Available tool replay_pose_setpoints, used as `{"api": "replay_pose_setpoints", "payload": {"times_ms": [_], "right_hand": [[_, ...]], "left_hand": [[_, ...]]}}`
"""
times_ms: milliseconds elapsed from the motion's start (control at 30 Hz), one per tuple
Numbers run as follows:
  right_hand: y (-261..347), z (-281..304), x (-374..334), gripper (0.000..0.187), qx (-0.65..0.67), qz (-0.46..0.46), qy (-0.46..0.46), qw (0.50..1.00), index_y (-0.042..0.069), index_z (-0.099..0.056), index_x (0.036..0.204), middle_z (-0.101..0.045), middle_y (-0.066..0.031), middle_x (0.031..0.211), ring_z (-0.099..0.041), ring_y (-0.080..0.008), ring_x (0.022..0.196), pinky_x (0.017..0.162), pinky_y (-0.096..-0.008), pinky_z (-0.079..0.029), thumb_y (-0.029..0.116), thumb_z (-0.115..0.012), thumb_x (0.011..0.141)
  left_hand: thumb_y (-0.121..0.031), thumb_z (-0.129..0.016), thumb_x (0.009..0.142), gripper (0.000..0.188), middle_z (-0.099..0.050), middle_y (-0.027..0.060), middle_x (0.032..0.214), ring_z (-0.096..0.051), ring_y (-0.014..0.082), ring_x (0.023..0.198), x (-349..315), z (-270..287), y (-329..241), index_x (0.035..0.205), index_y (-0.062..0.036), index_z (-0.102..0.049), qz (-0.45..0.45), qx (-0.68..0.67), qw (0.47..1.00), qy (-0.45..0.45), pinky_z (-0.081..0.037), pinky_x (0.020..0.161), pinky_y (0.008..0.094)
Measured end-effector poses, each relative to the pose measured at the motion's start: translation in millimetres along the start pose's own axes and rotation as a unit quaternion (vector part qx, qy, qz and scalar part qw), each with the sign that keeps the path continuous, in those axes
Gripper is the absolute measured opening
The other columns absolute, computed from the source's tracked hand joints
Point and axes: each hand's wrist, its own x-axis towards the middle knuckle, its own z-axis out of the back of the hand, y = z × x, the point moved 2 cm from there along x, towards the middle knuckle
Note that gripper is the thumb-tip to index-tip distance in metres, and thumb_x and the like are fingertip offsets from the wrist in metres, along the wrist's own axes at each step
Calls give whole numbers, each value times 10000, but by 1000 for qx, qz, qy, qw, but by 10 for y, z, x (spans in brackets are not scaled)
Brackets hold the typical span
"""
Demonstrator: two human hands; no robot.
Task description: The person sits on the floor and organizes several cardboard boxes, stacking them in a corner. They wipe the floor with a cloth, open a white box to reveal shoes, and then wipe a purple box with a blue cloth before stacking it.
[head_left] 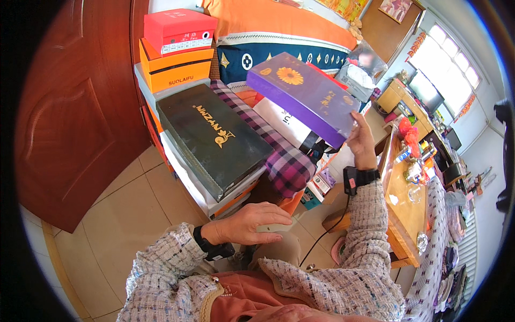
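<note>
My right hand (362,141) grips the near right corner of a flat purple box (306,94) with an orange flower on its lid. The box is tilted and held up over a checked purple cloth (284,161). A white box (281,121) shows partly beneath it. My left hand (251,223) is in front of my body above my knee, fingers stretched out and holding nothing. Just beyond it a large black box (214,137) with gold print lies on top of a stack of boxes.
At the back left stand a red box (179,32) and an orange box (174,67), stacked. A brown door (80,107) is on the left. On the right stands a wooden table (402,214) with small items. A thin black cable (327,231) hangs from my right wrist.
</note>
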Motion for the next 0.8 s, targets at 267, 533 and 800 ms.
{"api": "replay_pose_setpoints", "payload": {"times_ms": [267, 533, 800], "right_hand": [[472, 117, -183, 318, -97, 14, -59, 993, 87, -604, 1121, -718, -129, 971, -722, -271, 815, 761, -424, -593, 270, -700, 879], [150, -733, -185, 319, 21, 8, 68, 997, 83, -583, 1182, -669, -56, 1120, -650, -223, 1035, 906, -398, -525, 203, -674, 900], [84, -2438, 517, 476, 50, 13, 131, 990, 49, -538, 1229, -619, -208, 1089, -633, -332, 958, 857, -450, -540, 276, -731, 858]], "left_hand": [[-109, -801, 694, 439, -639, 147, 1178, -591, 353, 1168, 5, 483, -449, 1098, -8, -664, -90, 335, 916, -200, -449, 1011, 507], [-294, -741, 846, 694, -353, 307, 1459, -341, 428, 1368, -334, 1548, 320, 1379, 43, -451, 249, 242, 698, -626, -298, 1136, 449], [-337, -676, 915, 649, -400, 233, 1464, -381, 336, 1366, -554, 1609, 703, 1402, 27, -448, 206, 277, 697, -628, -289, 1141, 409]]}}
